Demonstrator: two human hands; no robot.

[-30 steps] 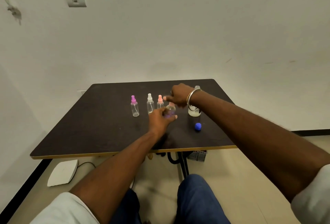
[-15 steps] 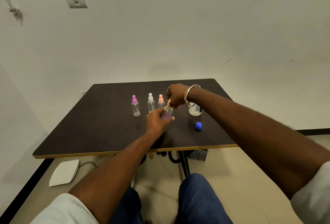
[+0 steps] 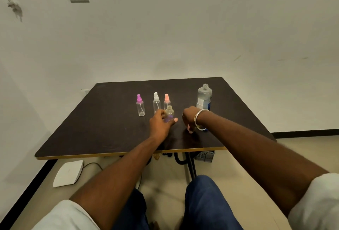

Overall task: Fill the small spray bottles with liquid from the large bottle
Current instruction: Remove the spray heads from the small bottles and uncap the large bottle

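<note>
My left hand (image 3: 161, 122) grips a small clear spray bottle (image 3: 169, 113) that stands on the dark table (image 3: 110, 130) with its neck open. My right hand (image 3: 189, 119) is just to the right of it, low over the table, with fingers curled down round a pale pink spray top (image 3: 190, 130). The large clear bottle (image 3: 204, 97), uncapped and blue-labelled, stands behind my right wrist. Three more small bottles stand in a row behind my left hand: a purple-topped one (image 3: 140, 106), a white-topped one (image 3: 156, 101) and a pink-topped one (image 3: 166, 99).
A sliver of the blue cap (image 3: 205, 129) shows behind my right wrist and its bangle. The table's front edge (image 3: 128, 153) lies close to my knees. A white device (image 3: 67, 173) with a cable lies on the floor at the left.
My right hand has come off the top of the held bottle, moved right and down to the table with the pink top. The bottle's neck is now bare and the large bottle is uncovered.
</note>
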